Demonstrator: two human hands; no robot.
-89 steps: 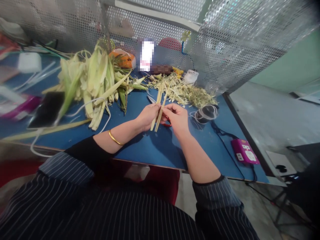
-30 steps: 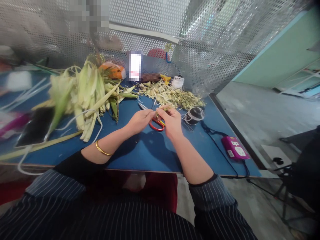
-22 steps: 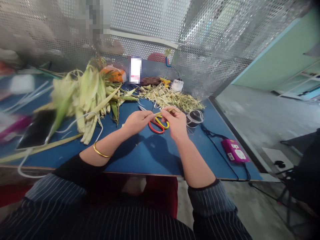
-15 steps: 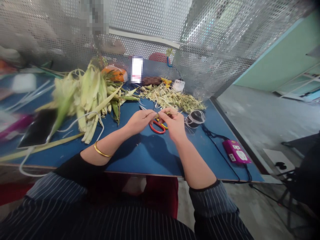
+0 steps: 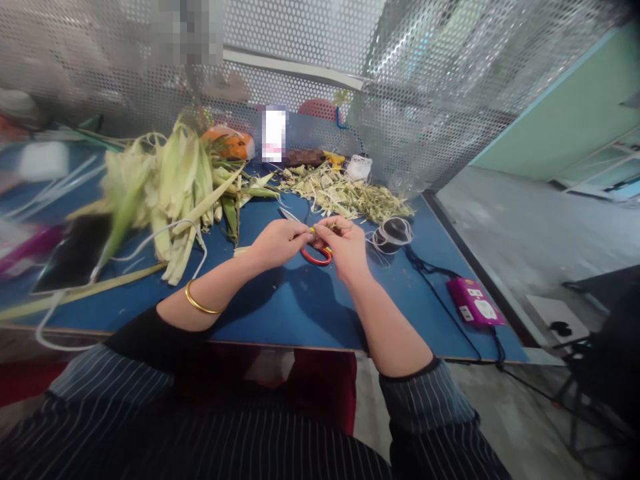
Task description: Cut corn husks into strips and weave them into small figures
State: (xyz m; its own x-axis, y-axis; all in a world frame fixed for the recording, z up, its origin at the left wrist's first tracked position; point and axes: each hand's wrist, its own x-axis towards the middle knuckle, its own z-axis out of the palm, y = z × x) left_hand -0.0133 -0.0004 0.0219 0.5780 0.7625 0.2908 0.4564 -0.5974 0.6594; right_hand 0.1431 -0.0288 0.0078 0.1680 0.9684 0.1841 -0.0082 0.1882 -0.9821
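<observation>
Two bare hands meet above the blue worktop (image 5: pixel 300 307), fingertips nearly touching: the left hand (image 5: pixel 277 241) and the right hand (image 5: pixel 345 245) each pinch an end of a short, thin pale yellow-green leaf strip (image 5: pixel 316 230), which lies level between them. Directly beneath the strip, flat on the worktop, are red-and-yellow-handled scissors (image 5: pixel 317 255), their metal blades pointing away past the left hand. A thin gold bangle (image 5: pixel 199 303) circles the left wrist.

No writing can be read; the small panel beyond the hands is blurred out. Just right of the right hand sits a small round clear container (image 5: pixel 393 233) with dark contents wound in pale thread, though what it holds I cannot tell. Further right, near the worktop edge, lies a magenta power strip (image 5: pixel 475 301) on a black cable. Beyond the hands spreads a heap of pale shredded leaf trimmings (image 5: pixel 350 193); left of the left hand, a large pile of long green and cream leaves (image 5: pixel 170 180), and past it a dark phone (image 5: pixel 75 253) with a white cable
</observation>
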